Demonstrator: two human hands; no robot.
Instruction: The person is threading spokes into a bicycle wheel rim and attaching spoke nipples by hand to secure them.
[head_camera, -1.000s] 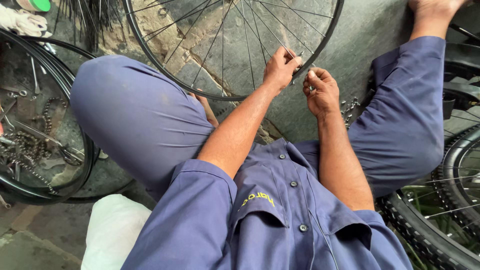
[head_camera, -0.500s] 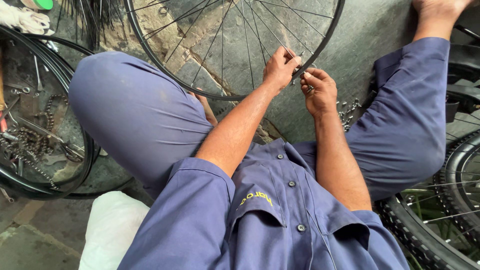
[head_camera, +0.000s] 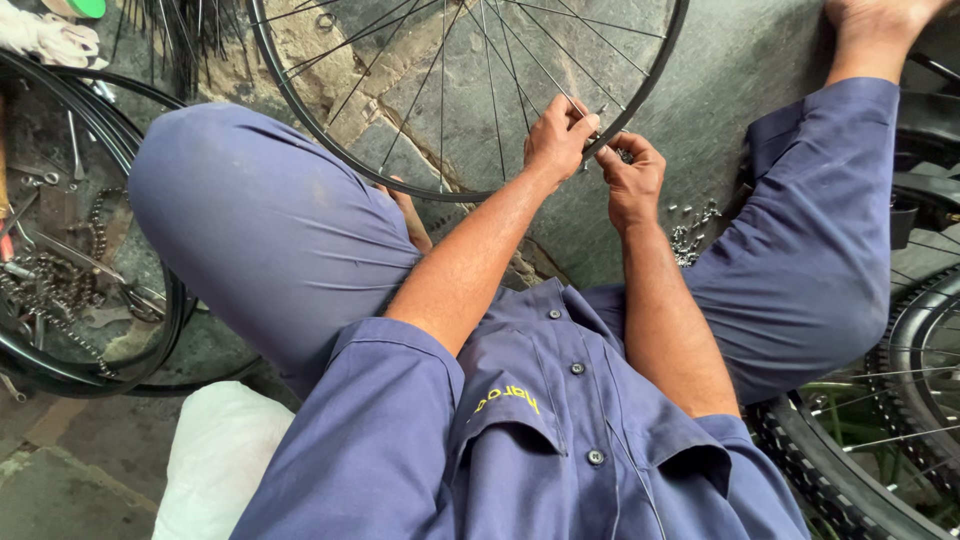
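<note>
Head view
Left hand (head_camera: 555, 138): fingers curled together over the black bicycle wheel rim (head_camera: 455, 192), gripping it at its near edge where a spoke (head_camera: 535, 65) meets it.
Right hand (head_camera: 632, 178): just beside the left, thumb and fingertips pinched together at the rim — what they pinch is too small to tell.
Wheel rim: bare of any tyre, lying in front of the person between the spread knees, its thin steel spokes fanning away toward the top of the frame; grey stone floor (head_camera: 720, 70) shows through them.
Small metal parts (head_camera: 690, 228): a loose scatter of silvery bits on the floor just right of the right hand, near the thigh.
Clothing: blue work overalls (head_camera: 560, 420), buttoned down the front, sleeves short, forearms bare.
Right foot (head_camera: 875, 25): bare, at the top right corner.
Left side: a second wheel (head_camera: 95, 370) lying flat, with a bicycle chain (head_camera: 55, 290) and assorted tools inside its ring.
Right side: a knobbly black tyre (head_camera: 840, 470) on a spoked wheel, close to the hip.
Lower left: a white sack (head_camera: 215, 455) beside the left elbow.
</note>
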